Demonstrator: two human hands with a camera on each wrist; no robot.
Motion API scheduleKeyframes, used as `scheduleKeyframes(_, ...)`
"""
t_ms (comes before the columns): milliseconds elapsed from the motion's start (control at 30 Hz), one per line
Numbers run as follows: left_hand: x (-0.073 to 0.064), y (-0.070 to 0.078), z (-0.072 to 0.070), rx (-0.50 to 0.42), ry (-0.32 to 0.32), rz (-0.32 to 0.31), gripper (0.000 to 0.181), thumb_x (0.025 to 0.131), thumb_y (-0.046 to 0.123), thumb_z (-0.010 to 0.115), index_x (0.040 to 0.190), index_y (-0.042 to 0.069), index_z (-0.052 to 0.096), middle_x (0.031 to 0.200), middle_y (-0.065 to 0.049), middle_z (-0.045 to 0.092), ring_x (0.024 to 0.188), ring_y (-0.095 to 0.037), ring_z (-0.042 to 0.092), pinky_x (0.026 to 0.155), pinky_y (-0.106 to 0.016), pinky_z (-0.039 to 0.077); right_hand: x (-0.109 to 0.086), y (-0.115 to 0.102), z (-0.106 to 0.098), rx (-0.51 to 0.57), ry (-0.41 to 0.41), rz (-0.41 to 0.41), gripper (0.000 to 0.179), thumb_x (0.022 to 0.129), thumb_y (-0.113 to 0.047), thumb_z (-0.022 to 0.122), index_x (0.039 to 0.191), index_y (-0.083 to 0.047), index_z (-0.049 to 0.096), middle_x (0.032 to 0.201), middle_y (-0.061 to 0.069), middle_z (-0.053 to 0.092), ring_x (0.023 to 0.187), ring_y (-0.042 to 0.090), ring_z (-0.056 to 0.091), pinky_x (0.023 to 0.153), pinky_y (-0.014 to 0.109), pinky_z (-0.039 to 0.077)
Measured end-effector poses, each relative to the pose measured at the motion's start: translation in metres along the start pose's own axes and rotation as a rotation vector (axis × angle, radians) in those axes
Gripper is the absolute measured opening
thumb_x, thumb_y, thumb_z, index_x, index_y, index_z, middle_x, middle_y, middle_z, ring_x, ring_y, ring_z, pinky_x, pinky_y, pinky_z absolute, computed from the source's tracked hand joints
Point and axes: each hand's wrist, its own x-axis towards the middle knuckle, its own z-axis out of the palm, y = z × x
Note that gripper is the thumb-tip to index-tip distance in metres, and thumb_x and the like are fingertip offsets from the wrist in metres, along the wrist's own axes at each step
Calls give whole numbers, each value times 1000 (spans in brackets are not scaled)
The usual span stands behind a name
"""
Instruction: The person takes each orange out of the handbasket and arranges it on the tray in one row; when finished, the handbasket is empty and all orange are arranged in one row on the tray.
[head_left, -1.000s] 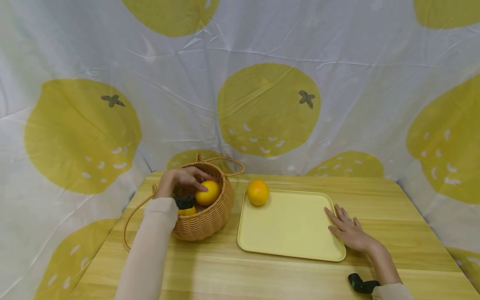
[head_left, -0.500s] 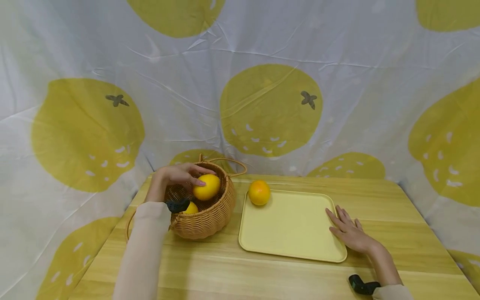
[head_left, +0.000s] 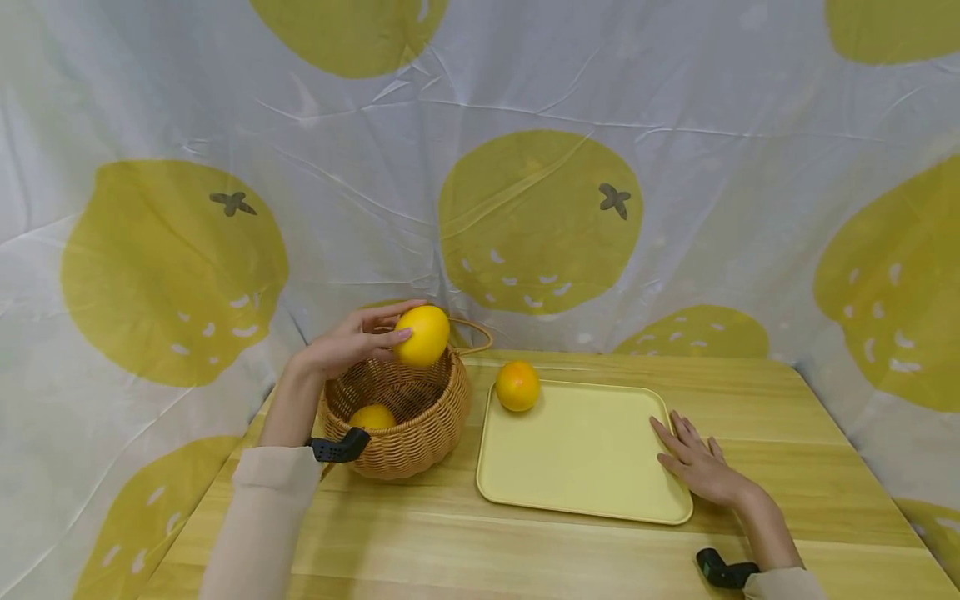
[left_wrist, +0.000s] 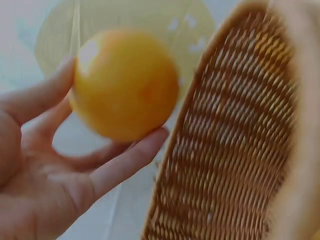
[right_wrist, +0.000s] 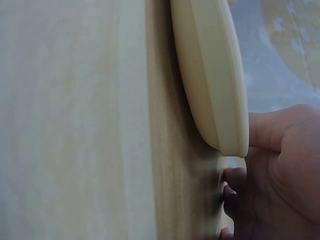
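Observation:
My left hand (head_left: 360, 340) holds an orange (head_left: 423, 335) between thumb and fingers, above the mouth of the wicker basket (head_left: 408, 446). In the left wrist view the orange (left_wrist: 127, 85) sits at the fingertips, beside the basket's woven wall (left_wrist: 225, 130). Another orange (head_left: 372, 417) lies inside the basket. A further orange (head_left: 517, 386) rests at the back left corner of the pale yellow tray (head_left: 585, 450). At the tray's right edge is my right hand (head_left: 701, 467), fingers spread, thumb over the rim (right_wrist: 235, 90) and other fingers beside it.
The wooden table (head_left: 450, 550) carries the basket on the left and the tray at its middle. A thin wicker handle (head_left: 480, 332) sticks out behind the basket. A lemon-print cloth (head_left: 360, 192) hangs behind the table.
My left hand has lifted the orange up out of the basket, leaving another orange in view inside. The right hand and the tray stay in place.

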Motion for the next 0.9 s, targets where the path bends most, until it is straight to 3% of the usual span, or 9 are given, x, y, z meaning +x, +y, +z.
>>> scheduleKeyframes(133,2,18,23,-3,114,8,58,105,24,63,160,21,43,145,-21,51,114,-21,61,92,-37,60,0,1,0,6,1,4,66,110,-25,49,163,3,21,166,38,-10,152,59,-16,107,81,-23)
scheduleKeyframes(267,10,32,50,-33,177,21,57,103,22,66,157,21,48,147,-20,53,112,-22,62,88,-35,60,0,0,0,7,-1,12,66,110,-25,49,163,3,21,167,37,-10,153,58,-16,108,80,-23)
scheduleKeyframes(467,30,44,92,-95,174,48,57,102,22,68,156,24,50,153,-13,51,121,-29,59,93,-38,61,1,-1,1,2,-3,21,65,110,-25,48,163,3,21,167,38,-10,153,58,-16,108,79,-23)
scheduleKeyframes(667,55,40,138,-154,157,46,57,102,19,67,156,23,49,151,-15,53,121,-32,62,96,-47,60,1,-1,-1,-11,3,16,65,111,-26,48,163,3,22,167,37,-8,153,58,-15,109,79,-22)
scheduleKeyframes(900,82,20,192,-156,184,19,55,101,19,70,153,18,53,136,-23,61,112,-31,67,90,-45,62,1,-2,-2,-2,-1,17,66,111,-26,48,163,3,21,167,37,-10,153,57,-17,109,78,-24)
